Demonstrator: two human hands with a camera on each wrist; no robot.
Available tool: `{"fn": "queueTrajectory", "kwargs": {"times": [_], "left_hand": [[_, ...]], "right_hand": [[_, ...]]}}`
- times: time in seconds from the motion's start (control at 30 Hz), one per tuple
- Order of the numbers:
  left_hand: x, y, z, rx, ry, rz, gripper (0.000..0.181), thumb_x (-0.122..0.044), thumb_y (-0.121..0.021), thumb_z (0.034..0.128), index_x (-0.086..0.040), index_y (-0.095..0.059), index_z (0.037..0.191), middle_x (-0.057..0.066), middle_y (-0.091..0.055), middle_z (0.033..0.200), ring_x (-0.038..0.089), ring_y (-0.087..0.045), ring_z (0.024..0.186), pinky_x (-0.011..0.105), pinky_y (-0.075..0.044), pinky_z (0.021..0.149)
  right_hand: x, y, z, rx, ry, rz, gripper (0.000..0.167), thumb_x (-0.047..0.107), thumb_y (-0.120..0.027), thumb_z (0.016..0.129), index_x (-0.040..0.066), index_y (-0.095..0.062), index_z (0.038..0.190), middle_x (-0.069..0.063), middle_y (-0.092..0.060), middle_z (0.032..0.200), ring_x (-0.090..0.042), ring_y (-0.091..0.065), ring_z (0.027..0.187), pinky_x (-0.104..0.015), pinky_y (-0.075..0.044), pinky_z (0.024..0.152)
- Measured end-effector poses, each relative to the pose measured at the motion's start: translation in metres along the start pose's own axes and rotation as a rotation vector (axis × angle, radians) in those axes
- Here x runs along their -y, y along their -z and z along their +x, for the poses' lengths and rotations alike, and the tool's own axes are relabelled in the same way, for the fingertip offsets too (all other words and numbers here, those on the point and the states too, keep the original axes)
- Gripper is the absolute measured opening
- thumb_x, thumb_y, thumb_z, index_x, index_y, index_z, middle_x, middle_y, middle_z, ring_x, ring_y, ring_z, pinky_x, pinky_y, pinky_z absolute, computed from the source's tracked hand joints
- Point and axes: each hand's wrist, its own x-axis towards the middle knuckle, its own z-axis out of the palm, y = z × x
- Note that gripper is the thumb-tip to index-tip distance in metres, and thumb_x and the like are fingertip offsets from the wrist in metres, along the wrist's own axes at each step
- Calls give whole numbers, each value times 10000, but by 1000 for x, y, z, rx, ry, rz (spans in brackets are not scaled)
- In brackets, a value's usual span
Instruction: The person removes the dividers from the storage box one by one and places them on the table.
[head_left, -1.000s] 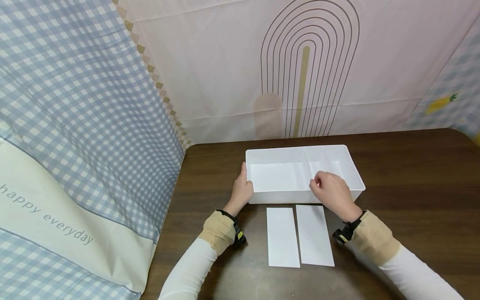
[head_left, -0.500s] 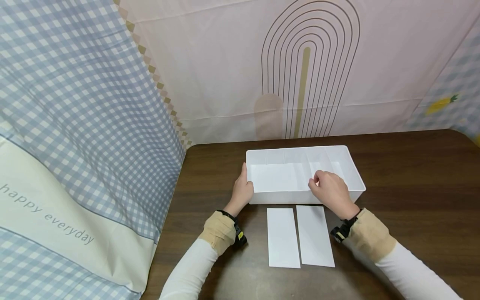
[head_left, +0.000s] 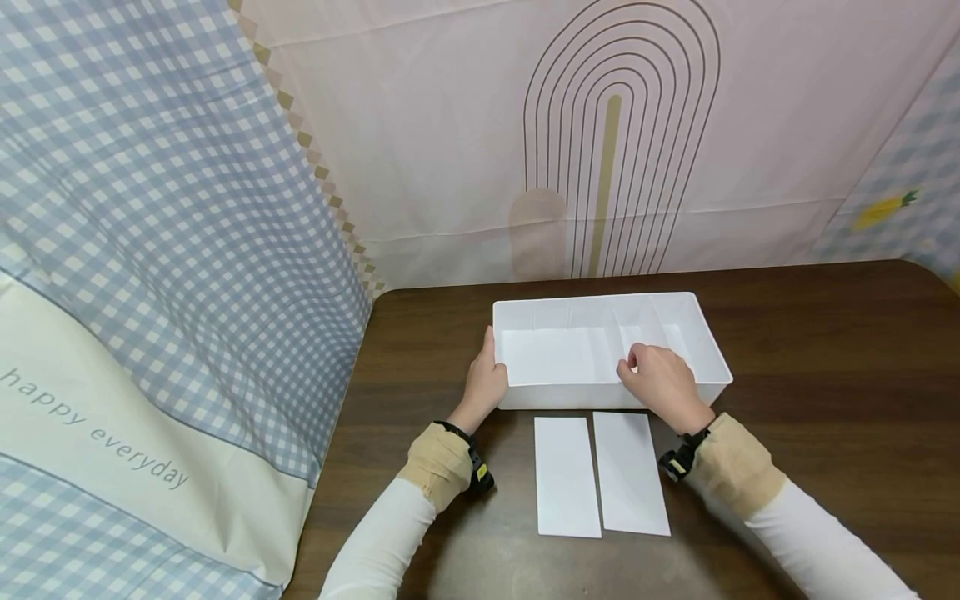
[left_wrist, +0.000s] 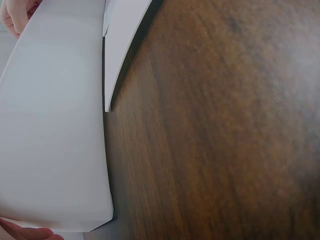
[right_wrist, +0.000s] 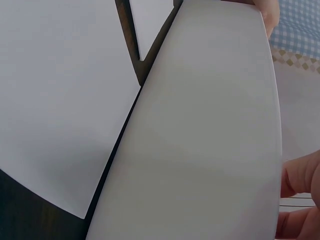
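Standing on the dark table (head_left: 825, 350), its mouth upward, the white box (head_left: 555, 397) stretched sideways in front of the person. Its wide left compartment (head_left: 551, 358) showed a pale floor; thin white partitions (head_left: 617, 329) crossed the right part, some of which the right hand (head_left: 663, 383) hid. The walls were plain and smooth, the rim corners rounded.

The left hand (head_left: 483, 382) gripped the left front corner, thumb at the rim, index finger laid along the side wall. The right hand bent over the front rim, thumb and index finger curled with a gap showing between them; whether their tips pinched a partition, I could not tell.

Just in front of the box, a left panel (head_left: 567, 477) and a right panel (head_left: 632, 472), both flat and white, lay near each other. Beyond the table hung a pale cloth (head_left: 420, 133) printed with arches.
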Motion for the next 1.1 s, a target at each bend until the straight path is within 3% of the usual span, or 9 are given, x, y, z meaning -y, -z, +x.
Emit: {"fn": "queueTrajectory", "kwargs": {"times": [0.23, 0.53, 1.1], "left_hand": [[0, 0, 0, -1, -3, -5, 663, -6, -279, 823, -114, -50, 1435, 55, -169, 1474, 177, -213, 1322, 369, -250, 1054], [0, 1, 0, -3, 3, 3, 658, -13, -283, 828, -117, -52, 1436, 58, -178, 1472, 190, -225, 1320, 377, -254, 1052], [-1, 1, 0, 4, 6, 7, 661, -12, -278, 830, -126, -38, 1436, 55, -163, 1475, 186, -209, 1325, 376, -245, 1056]], "right_hand": [[-1, -3, 3, 35, -22, 2, 229, 196, -494, 814, 47, -526, 642, -51, -478, 529, -176, -400, 472, -261, -280, 415], [-1, -7, 4, 68, -50, 17, 319, 196, -464, 827, 99, -397, 531, 1, -341, 486, -149, -330, 451, -251, -243, 409], [-2, -10, 6, 75, -57, 28, 336, 160, -436, 820, 112, -342, 501, 19, -289, 472, -130, -283, 443, -242, -225, 402]]}}
